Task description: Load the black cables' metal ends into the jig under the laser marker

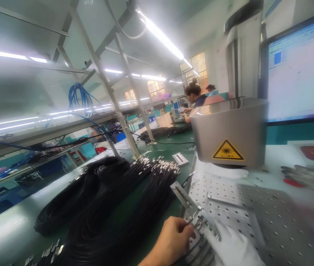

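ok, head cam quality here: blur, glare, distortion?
Head view: ceiling tube lights blow out white; the shelf frame bows from wide-angle distortion; the monitor is washed out and unreadable; motion blur smears the right edge; the left hand and gloved right hand are soft.

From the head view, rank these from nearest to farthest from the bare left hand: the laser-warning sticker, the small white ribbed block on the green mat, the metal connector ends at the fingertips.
Measured from the left hand:
1. Metal connector ends, touching its fingertips, just to the right.
2. Small white ribbed block, farther up the green mat.
3. Laser-warning sticker, up and right, on the grey housing.
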`<state>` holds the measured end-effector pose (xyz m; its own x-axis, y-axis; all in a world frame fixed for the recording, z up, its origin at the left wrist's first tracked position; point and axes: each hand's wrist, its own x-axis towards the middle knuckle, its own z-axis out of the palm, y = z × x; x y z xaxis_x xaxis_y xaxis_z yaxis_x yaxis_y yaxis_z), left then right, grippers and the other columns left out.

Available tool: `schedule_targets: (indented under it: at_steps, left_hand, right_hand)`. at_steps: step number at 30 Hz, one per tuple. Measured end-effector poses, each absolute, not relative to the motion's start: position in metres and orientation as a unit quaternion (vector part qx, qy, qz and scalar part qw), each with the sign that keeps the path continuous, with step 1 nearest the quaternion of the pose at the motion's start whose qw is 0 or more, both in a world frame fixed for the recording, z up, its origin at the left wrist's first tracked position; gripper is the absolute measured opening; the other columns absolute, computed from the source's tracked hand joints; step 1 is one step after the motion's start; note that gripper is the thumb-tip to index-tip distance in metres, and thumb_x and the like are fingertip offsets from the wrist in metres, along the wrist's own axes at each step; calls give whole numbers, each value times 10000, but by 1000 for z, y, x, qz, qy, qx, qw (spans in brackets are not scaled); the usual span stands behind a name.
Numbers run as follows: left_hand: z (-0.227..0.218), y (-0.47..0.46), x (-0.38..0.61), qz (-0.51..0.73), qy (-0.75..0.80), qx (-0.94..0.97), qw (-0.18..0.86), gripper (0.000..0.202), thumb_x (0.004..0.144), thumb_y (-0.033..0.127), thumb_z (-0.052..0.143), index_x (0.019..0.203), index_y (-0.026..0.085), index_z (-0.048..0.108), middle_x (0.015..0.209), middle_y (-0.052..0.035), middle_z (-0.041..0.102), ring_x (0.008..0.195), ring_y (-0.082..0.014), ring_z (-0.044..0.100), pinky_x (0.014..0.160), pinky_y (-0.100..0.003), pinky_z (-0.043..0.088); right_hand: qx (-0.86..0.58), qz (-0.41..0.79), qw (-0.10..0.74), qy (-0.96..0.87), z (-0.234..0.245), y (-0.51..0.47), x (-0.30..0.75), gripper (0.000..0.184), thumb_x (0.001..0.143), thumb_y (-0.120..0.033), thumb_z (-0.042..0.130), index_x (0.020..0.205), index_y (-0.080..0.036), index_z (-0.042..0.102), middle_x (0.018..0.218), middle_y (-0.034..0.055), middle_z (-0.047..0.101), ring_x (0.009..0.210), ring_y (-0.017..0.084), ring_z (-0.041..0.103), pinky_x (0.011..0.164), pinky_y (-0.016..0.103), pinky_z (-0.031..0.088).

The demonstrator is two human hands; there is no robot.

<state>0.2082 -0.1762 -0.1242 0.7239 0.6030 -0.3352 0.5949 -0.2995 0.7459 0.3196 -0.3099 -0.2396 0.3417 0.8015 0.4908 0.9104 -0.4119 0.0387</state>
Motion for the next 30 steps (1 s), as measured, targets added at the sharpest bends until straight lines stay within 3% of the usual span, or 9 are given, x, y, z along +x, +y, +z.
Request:
schedule_targets:
  at_steps: [5, 9, 11, 14, 16, 25, 30]
  left_hand:
    - [-130, -175, 213, 39, 361, 836, 411, 199, 774, 226, 518, 612, 153, 607, 480, 66, 394, 494, -85, 346, 529, -253, 257]
    - [-133, -176, 219, 51, 334, 860, 381, 220, 718, 185, 524, 519, 179, 432, 520, 71, 301, 550, -77, 285, 535, -249, 224]
    - [-134, -178, 221, 51, 344, 866, 359, 221, 708, 172, 526, 524, 183, 404, 529, 67, 338, 567, -80, 318, 542, -242, 236]
    - [-135, -180, 223, 31, 364, 874, 321, 179, 714, 158, 538, 555, 176, 459, 553, 50, 434, 593, -94, 399, 563, -237, 267]
    - [-137, -179, 224, 20, 365, 879, 308, 174, 712, 158, 548, 554, 174, 476, 548, 51, 422, 591, -95, 398, 558, -238, 266]
    - [-134, -179, 228, -15, 362, 885, 293, 113, 710, 151, 569, 610, 149, 621, 520, 56, 372, 562, -94, 379, 538, -236, 271]
    - [-126, -181, 231, -40, 337, 899, 279, 126, 715, 153, 562, 680, 146, 683, 564, 18, 483, 602, -116, 453, 565, -228, 311]
  right_hand:
    - [-789, -194, 150, -563, -234, -319, 325, 585, 701, -123, 582, 1250, -313, 640, 1282, 100, 582, 1066, 285, 590, 789, 346, 522]
    - [-804, -204, 127, -544, -231, -315, 321, 550, 688, -121, 602, 1198, -317, 666, 1245, 113, 602, 1009, 299, 608, 737, 349, 519]
    - [-811, -210, 103, -536, -229, -313, 318, 544, 680, -113, 595, 1180, -309, 681, 1229, 147, 606, 1010, 320, 612, 729, 379, 529]
    - [-797, -211, 100, -557, -231, -313, 321, 592, 655, -124, 581, 1220, -280, 665, 1218, 184, 602, 993, 320, 622, 705, 383, 546]
    - [-780, -220, 116, -575, -236, -315, 325, 626, 654, -125, 564, 1261, -257, 636, 1223, 182, 597, 994, 306, 620, 699, 366, 553]
    - [-772, -158, 168, -592, -226, -317, 327, 628, 657, -97, 504, 1238, -293, 644, 1320, -7, 577, 1056, 265, 580, 816, 366, 533]
    - [-768, -135, 177, -601, -205, -317, 327, 619, 679, -104, 509, 1260, -267, 644, 1280, 6, 599, 1019, 266, 578, 776, 374, 529]
